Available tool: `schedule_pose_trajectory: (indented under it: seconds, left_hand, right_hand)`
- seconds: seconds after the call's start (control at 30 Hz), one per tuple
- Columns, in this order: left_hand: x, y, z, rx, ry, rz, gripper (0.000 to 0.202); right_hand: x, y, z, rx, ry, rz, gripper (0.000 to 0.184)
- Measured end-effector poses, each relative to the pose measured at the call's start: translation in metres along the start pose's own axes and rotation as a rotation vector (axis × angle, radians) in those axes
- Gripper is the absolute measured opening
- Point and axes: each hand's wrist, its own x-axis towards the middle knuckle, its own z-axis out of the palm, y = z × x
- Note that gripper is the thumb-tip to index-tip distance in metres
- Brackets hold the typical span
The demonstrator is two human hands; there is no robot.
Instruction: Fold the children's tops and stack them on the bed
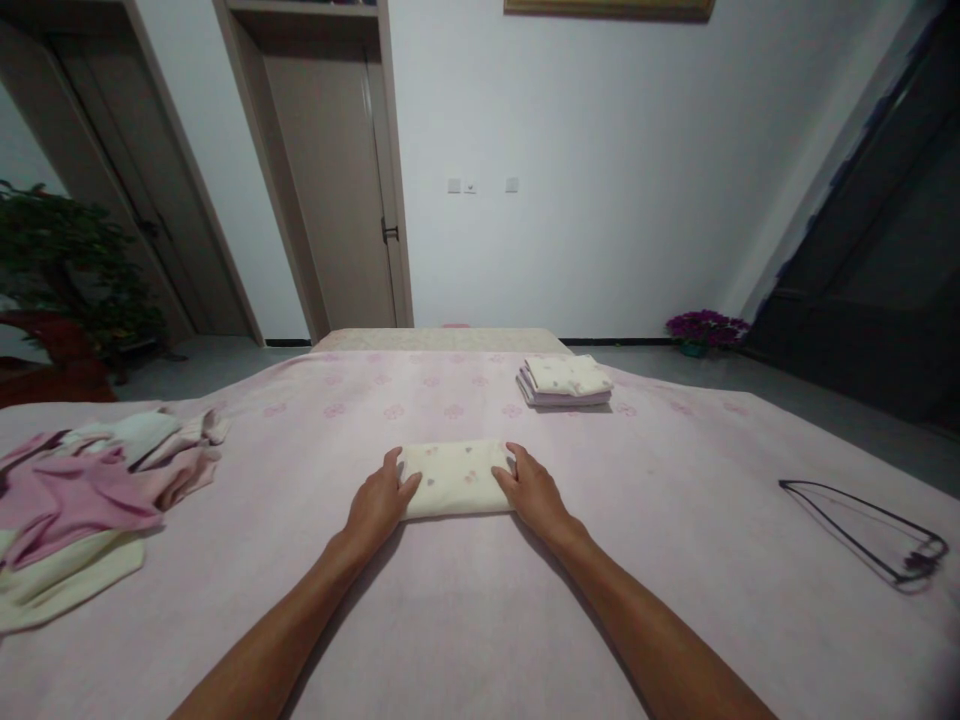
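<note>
Middle of the pink surface [454, 610]: a folded cream cloth [454, 484] is gripped at its ends by left hand [376, 506] and right hand [537, 495]. Probably light and floppy, so best held right there.

On the sheet [450, 630], a folded cloth [456, 492] lies central, crumpled clothes [82, 495] left, cloth stack [566, 380] behind-right, looped frame [919, 564] right.
</note>
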Motion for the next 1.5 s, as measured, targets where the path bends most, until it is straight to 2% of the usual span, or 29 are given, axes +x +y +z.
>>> schedule_pose_trajectory:
  seconds: [0.2,0.37,0.47,0.57,0.63,0.7,0.77,0.83,0.87,0.93,1.0,1.1,1.23,1.37,1.43,1.5]
  left_hand:
    - [0.004,-0.009,-0.009,0.148,-0.035,-0.062,0.047]
    - [0.009,-0.017,-0.005,0.042,-0.053,-0.047,0.037]
    - [0.014,-0.022,0.001,-0.197,-0.084,-0.060,0.029]
    - [0.017,-0.022,0.002,-0.529,-0.111,-0.086,0.029]
    - [0.018,-0.017,-0.002,-0.707,-0.099,-0.065,0.033]
    - [0.016,-0.011,-0.009,-0.769,-0.041,0.008,0.041]
    - [0.014,-0.006,-0.017,-0.690,0.064,0.115,0.051]
    - [0.009,-0.003,-0.022,-0.514,0.129,0.255,0.043]
    - [0.006,-0.004,-0.023,-0.421,0.129,0.329,0.034]
    - [0.000,-0.007,-0.024,-0.262,0.059,0.460,0.018]
    - [-0.005,-0.011,-0.023,-0.157,-0.037,0.525,0.014]
    - [-0.009,-0.019,-0.022,-0.099,-0.099,0.536,0.025]
    - [-0.012,-0.024,-0.024,-0.111,0.020,0.531,0.037]
    - [-0.014,-0.015,-0.023,-0.135,0.164,0.556,0.027]
    - [-0.015,-0.006,-0.020,-0.112,0.151,0.618,0.024]
    - [-0.015,0.002,-0.015,-0.037,0.101,0.659,0.030]
  right_hand:
    - [0.003,0.006,-0.006,-0.265,-0.061,0.019,0.037]
    - [0.005,0.009,-0.009,-0.266,-0.067,0.021,0.029]
    - [0.008,0.013,-0.011,-0.129,-0.111,0.061,0.020]
    - [0.012,0.017,-0.009,0.177,-0.153,0.084,0.016]
    - [0.014,0.016,-0.009,0.401,-0.134,0.065,0.025]
    - [0.017,0.014,-0.012,0.503,-0.045,0.020,0.043]
    - [0.017,0.011,-0.018,0.456,0.075,-0.073,0.054]
    - [0.013,0.010,-0.027,0.317,0.124,-0.239,0.049]
    - [0.010,0.010,-0.031,0.232,0.100,-0.334,0.041]
    - [0.002,0.011,-0.038,0.060,-0.013,-0.500,0.023]
    - [-0.006,0.013,-0.042,-0.063,-0.113,-0.585,0.020]
    - [-0.013,0.018,-0.042,-0.091,-0.139,-0.611,0.030]
    - [-0.012,0.023,-0.040,0.032,-0.017,-0.521,0.034]
    - [-0.008,0.013,-0.039,0.124,0.140,-0.473,0.035]
    - [-0.007,0.005,-0.036,0.083,0.143,-0.514,0.036]
    - [-0.007,-0.002,-0.032,-0.014,0.094,-0.565,0.040]
